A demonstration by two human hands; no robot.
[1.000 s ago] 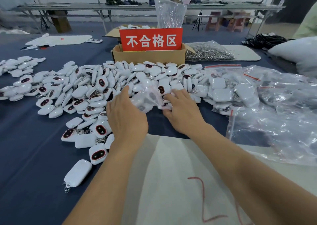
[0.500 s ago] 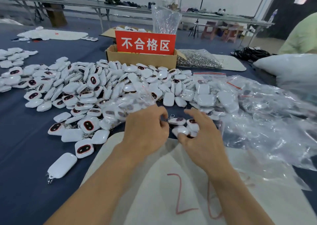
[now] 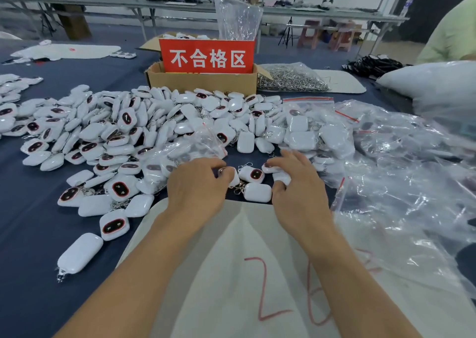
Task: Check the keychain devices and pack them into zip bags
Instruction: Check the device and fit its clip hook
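A big heap of white keychain devices point(image 3: 144, 131), some showing dark red-rimmed faces, covers the blue table. My left hand point(image 3: 198, 188) grips a clear zip bag point(image 3: 185, 152) with several devices inside; the bag lies just up and left of its curled fingers. A few loose devices point(image 3: 253, 174) sit between my hands. My right hand point(image 3: 298, 188) curls its fingers round one of these devices point(image 3: 280, 176) at the cluster's right edge.
A cardboard box point(image 3: 203, 81) with a red sign point(image 3: 207, 56) stands behind the heap. Filled and empty zip bags point(image 3: 386, 157) spread to the right. A bag of metal rings point(image 3: 291, 78) lies back right. White sheet point(image 3: 231, 273) with red numbers lies under my forearms.
Both hands drew back from the heap toward me. The left brought the zip bag along; a few devices came out of the heap and now lie between the hands.
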